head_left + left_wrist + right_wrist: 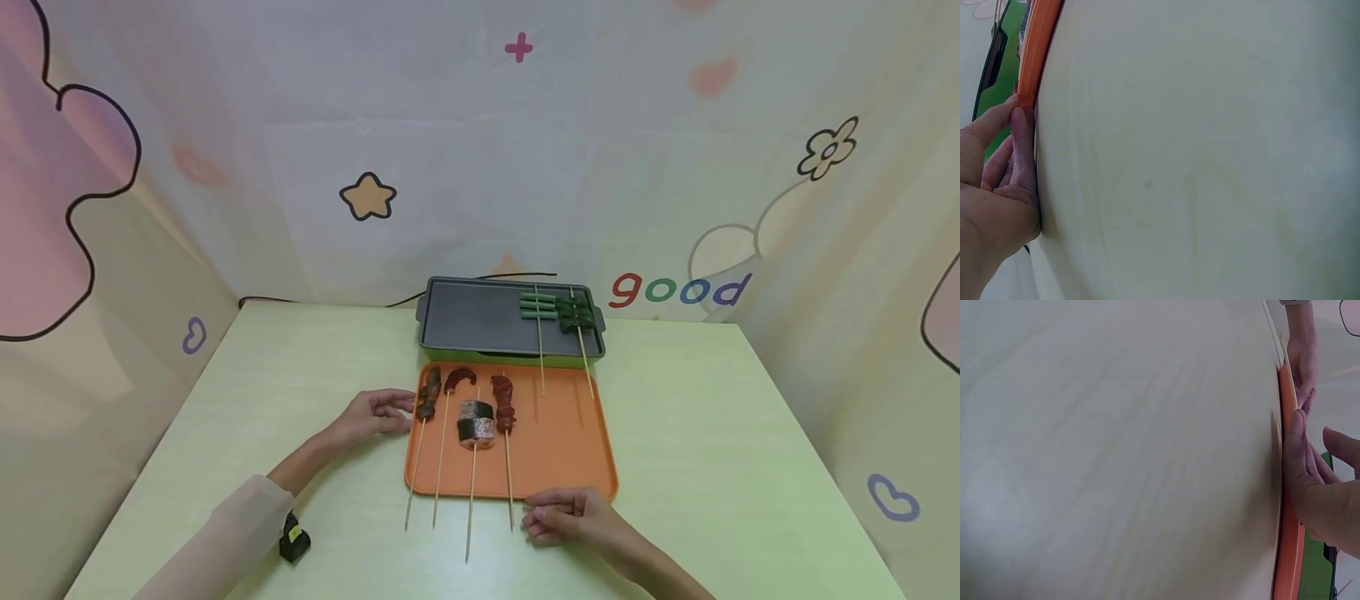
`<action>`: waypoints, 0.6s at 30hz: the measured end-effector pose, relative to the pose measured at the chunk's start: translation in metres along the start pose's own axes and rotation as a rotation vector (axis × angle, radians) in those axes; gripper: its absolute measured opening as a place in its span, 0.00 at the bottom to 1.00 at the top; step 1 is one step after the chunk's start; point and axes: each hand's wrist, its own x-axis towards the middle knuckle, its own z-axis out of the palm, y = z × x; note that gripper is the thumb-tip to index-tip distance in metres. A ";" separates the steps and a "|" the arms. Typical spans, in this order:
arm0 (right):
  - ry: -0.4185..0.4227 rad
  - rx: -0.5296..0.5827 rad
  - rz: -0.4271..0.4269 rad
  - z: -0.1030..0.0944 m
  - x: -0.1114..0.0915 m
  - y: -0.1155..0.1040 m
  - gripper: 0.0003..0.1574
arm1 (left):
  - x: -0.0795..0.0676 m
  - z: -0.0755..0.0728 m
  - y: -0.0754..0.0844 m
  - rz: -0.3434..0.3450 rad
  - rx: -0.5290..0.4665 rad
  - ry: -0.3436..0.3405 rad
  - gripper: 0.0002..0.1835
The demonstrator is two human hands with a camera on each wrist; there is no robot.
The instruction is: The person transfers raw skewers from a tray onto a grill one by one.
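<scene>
My left hand [378,413] is at the left edge of the orange tray [562,450], its fingertips at the rim in the left wrist view. Near the tray's front edge, my right hand [573,517] has its fingers extended at the rim, with the thumb apart in the right wrist view. Several skewers lie side by side on the tray, sticks toward me: dark brown pieces [429,393], a curled dark red piece [459,379], black-and-whitish chunks [476,423] and reddish-brown meat [503,404]. The meat skewer's stick end lies just left of my right fingertips.
Behind the tray stands a grey grill pan [480,312] on a green base. A green bean skewer [538,306] and a dark green leafy-looking skewer [575,315] lie there, sticks overhanging the tray. A small black object [294,540] sits beside my left sleeve. A black cable [405,300] runs behind.
</scene>
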 end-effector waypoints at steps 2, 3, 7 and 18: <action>-0.021 0.016 0.003 0.002 0.001 0.003 0.30 | 0.000 0.000 -0.001 0.003 -0.001 -0.001 0.28; -0.026 0.022 0.006 0.003 0.002 0.005 0.30 | 0.000 -0.001 -0.002 0.006 -0.003 -0.004 0.28; -0.026 0.042 0.020 0.007 0.004 0.007 0.31 | 0.000 -0.001 -0.003 0.013 -0.013 -0.006 0.28; 0.003 0.045 0.046 0.017 0.009 0.003 0.33 | 0.001 0.000 -0.003 0.029 -0.031 -0.010 0.28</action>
